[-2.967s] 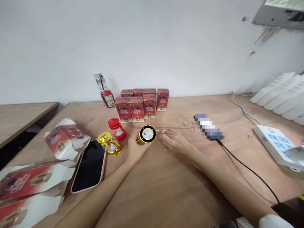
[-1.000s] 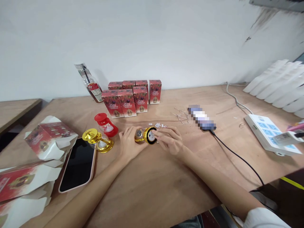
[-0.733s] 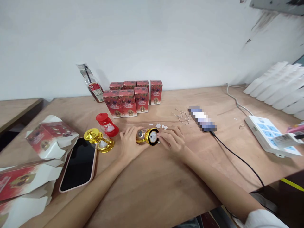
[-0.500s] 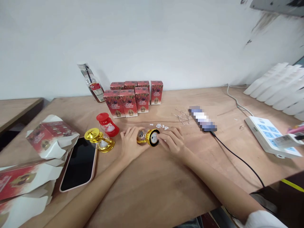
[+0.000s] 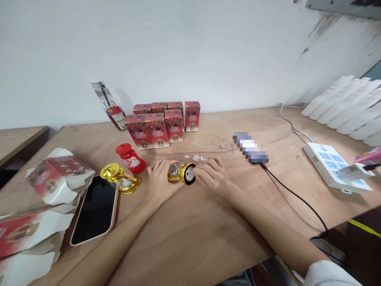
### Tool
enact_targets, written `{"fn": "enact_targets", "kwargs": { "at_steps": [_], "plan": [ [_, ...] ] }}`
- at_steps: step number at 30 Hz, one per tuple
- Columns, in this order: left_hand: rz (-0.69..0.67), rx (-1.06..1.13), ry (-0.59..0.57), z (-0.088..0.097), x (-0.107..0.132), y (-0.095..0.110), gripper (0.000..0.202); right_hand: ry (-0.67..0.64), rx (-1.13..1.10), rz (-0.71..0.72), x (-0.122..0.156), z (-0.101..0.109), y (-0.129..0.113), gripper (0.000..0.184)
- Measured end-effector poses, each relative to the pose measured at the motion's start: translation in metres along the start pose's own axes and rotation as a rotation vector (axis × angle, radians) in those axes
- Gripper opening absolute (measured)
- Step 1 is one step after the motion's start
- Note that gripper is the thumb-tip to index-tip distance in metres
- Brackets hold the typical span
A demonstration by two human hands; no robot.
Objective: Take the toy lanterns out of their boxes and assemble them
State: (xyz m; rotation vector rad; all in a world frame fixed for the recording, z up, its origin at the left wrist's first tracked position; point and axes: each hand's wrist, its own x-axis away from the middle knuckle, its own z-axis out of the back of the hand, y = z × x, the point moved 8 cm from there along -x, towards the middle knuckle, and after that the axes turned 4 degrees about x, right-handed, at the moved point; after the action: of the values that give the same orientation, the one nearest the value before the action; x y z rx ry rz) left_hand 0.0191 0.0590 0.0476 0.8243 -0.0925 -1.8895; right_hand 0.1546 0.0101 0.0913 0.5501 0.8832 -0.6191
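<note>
My left hand point(image 5: 161, 178) is wrapped round a small gold lantern point(image 5: 175, 172) with a clear body, lying on its side with its base turned to the right. In that base a white round part with a dark spot shows inside a black ring. My right hand point(image 5: 212, 175) has its fingers pinched at the base's rim; whatever they hold there is hidden. Left of my left hand stand another gold lantern point(image 5: 127, 183) and a red lantern point(image 5: 131, 159). Small white tabs point(image 5: 196, 157) lie just beyond my hands.
Several red Christmas boxes point(image 5: 156, 129) stand at the back, beside a bottle point(image 5: 114, 113). Opened cartons point(image 5: 61, 176) and a phone point(image 5: 95, 210) lie left. Bent wires point(image 5: 225, 147), a cabled, blurred-out device point(image 5: 251, 147) and a power strip point(image 5: 333, 167) lie right.
The view has shifted slightly, so most things appear a little further left. Both hands keep their places at the lantern, with the right fingers still at its base.
</note>
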Motion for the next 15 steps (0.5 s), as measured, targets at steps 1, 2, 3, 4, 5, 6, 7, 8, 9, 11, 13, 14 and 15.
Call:
{"fn": "enact_targets", "kwargs": {
  "at_steps": [1, 2, 3, 4, 5, 6, 7, 8, 9, 11, 13, 14, 15],
  "plan": [
    [0.002, 0.004, -0.006, 0.000, 0.000, 0.000, 0.039, 0.001, -0.010, -0.001, 0.001, 0.000, 0.000, 0.013],
    [0.005, 0.006, -0.011, -0.001, 0.000, 0.000, 0.040, 0.011, -0.026, 0.000, 0.002, 0.000, 0.001, 0.011],
    [0.010, 0.010, -0.014, -0.001, 0.000, 0.000, 0.040, 0.027, -0.050, 0.002, 0.004, 0.000, 0.002, 0.010],
    [0.017, 0.021, -0.014, -0.001, 0.000, -0.001, 0.041, 0.045, -0.079, -0.007, 0.007, 0.000, 0.005, 0.007],
    [0.029, 0.040, -0.007, 0.000, 0.000, -0.002, 0.043, 0.061, -0.104, -0.036, 0.010, -0.001, 0.011, 0.005],
    [0.047, 0.070, 0.008, 0.001, 0.000, -0.004, 0.045, 0.074, -0.118, -0.090, 0.014, -0.003, 0.019, 0.005],
    [0.070, 0.108, 0.030, 0.003, 0.000, -0.006, 0.047, 0.077, -0.115, -0.165, 0.019, -0.006, 0.030, 0.007],
    [0.094, 0.153, 0.054, 0.005, 0.000, -0.009, 0.047, 0.062, -0.087, -0.253, 0.024, -0.011, 0.043, 0.010],
    [0.114, 0.201, 0.073, 0.006, 0.000, -0.011, 0.047, 0.024, -0.036, -0.341, 0.030, -0.017, 0.056, 0.014],
    [0.135, 0.284, 0.086, 0.006, -0.001, -0.014, 0.045, -0.134, 0.118, -0.472, 0.041, -0.032, 0.079, 0.020],
    [0.123, 0.332, 0.074, 0.005, -0.002, -0.014, 0.045, -0.355, 0.267, -0.549, 0.052, -0.049, 0.095, 0.027],
    [0.112, 0.337, 0.068, 0.005, -0.002, -0.012, 0.046, -0.461, 0.320, -0.577, 0.057, -0.056, 0.100, 0.030],
    [0.102, 0.331, 0.065, 0.005, -0.002, -0.011, 0.047, -0.550, 0.355, -0.598, 0.061, -0.061, 0.103, 0.030]
  ]
}}
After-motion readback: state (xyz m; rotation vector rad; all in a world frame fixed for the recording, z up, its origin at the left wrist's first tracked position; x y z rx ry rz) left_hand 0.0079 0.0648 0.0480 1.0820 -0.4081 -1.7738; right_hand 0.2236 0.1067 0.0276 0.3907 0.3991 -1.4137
